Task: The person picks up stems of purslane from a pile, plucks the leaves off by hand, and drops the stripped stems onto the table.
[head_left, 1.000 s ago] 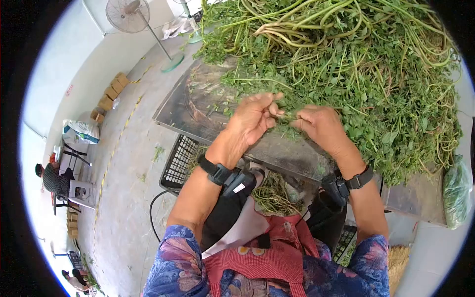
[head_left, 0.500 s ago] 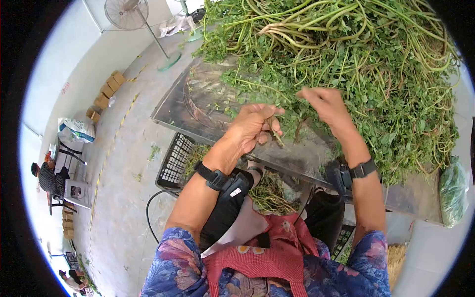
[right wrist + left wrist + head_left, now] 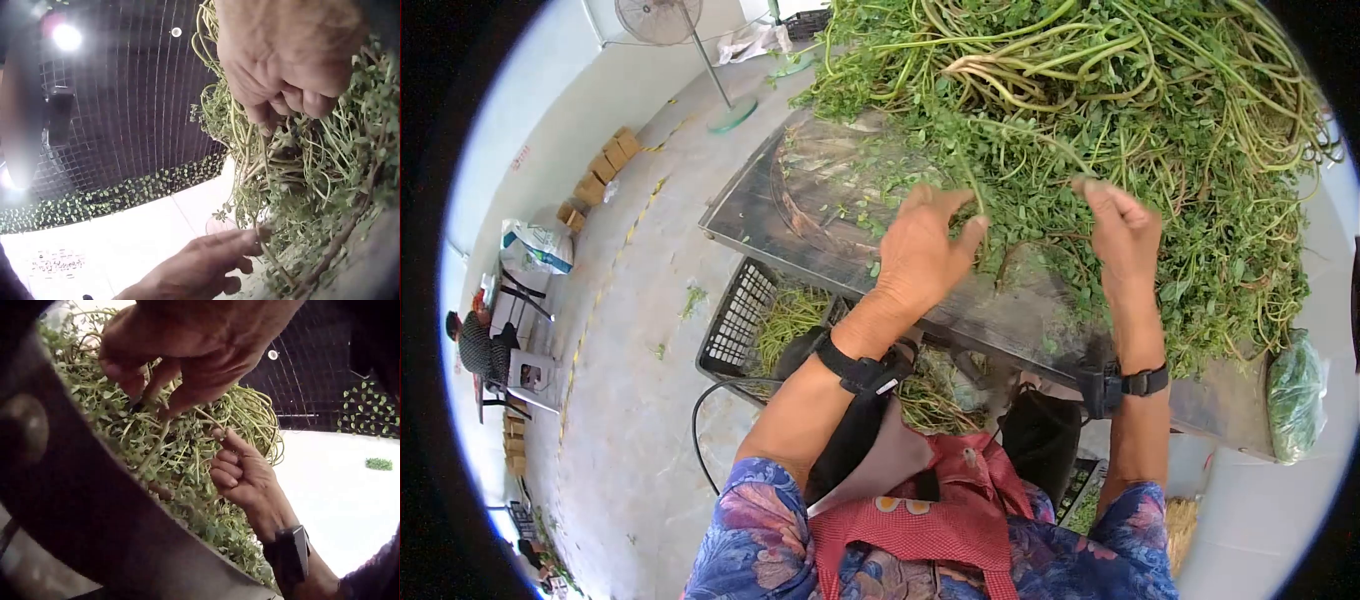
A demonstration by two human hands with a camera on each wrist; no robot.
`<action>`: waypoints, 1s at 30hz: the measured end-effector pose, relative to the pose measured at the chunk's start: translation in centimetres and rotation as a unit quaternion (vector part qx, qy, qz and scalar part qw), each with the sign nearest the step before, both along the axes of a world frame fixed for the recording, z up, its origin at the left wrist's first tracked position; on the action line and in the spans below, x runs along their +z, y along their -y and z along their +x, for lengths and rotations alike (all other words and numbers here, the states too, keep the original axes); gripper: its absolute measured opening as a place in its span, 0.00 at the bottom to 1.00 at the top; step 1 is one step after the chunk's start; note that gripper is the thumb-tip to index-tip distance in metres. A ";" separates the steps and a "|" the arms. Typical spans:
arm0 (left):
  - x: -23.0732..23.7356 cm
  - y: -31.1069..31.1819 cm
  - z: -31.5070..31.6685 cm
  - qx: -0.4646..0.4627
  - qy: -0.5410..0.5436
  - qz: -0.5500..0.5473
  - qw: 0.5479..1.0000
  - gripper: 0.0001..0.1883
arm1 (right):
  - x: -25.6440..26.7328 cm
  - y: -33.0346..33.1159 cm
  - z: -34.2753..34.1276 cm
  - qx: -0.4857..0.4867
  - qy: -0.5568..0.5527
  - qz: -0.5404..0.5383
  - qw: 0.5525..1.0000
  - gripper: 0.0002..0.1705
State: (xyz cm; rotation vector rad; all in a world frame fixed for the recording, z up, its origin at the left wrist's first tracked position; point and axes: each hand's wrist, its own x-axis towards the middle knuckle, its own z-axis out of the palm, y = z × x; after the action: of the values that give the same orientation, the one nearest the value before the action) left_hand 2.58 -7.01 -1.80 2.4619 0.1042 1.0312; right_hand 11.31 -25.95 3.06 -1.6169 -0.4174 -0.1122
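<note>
My left hand (image 3: 925,250), back upward, pinches a thin green stem (image 3: 977,190) between thumb and forefinger, at the near edge of a large leafy heap (image 3: 1040,150). To its right my right hand (image 3: 1125,235) pinches the end of another stem section (image 3: 1065,152) over the heap. Both hands show in the left wrist view, the right hand (image 3: 247,481) with thumb and forefinger at a stem tip. In the right wrist view a stem (image 3: 265,159) hangs from the right hand (image 3: 287,56); the left hand (image 3: 206,262) touches a stem below. Whether they share one stem I cannot tell.
The heap lies on a dark wooden table (image 3: 750,205). Below its edge stand a black crate (image 3: 725,335) with stems and a pile of stems (image 3: 940,400). A green-filled plastic bag (image 3: 1295,395) lies at the right corner. A fan (image 3: 730,115) stands at the back left.
My right hand has moved right, away from the left, and now pinches a stem. My left hand has turned back upward; the short stem it held is not visible there.
</note>
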 end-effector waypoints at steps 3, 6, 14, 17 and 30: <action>1.0 -0.3 0.1 -0.045 -0.044 -0.106 0.992 0.16 | -1.3 -0.8 -1.5 -0.016 0.164 -0.106 0.981 0.09; 1.7 -0.6 0.2 -0.085 0.014 -0.185 0.979 0.17 | -2.2 -1.7 -2.6 0.024 0.215 -0.093 0.972 0.08; 1.9 -1.3 0.6 -0.332 -0.115 -0.683 0.641 0.10 | -3.2 -2.2 -5.1 0.110 0.258 -0.175 0.944 0.06; 2.3 -1.8 0.1 -0.322 -0.111 -0.671 0.659 0.09 | -3.3 -0.4 -5.7 0.167 -0.029 -0.054 0.984 0.11; 2.5 1.9 -0.8 -0.334 -0.134 -0.513 0.779 0.10 | -3.1 -1.9 -5.0 0.251 -0.269 0.189 0.910 0.10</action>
State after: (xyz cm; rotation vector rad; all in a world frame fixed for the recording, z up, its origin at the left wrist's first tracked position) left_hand 1.82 -8.96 0.66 1.3964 -0.0994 0.1637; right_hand 6.27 -24.03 -0.05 -1.0559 -0.3399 0.6014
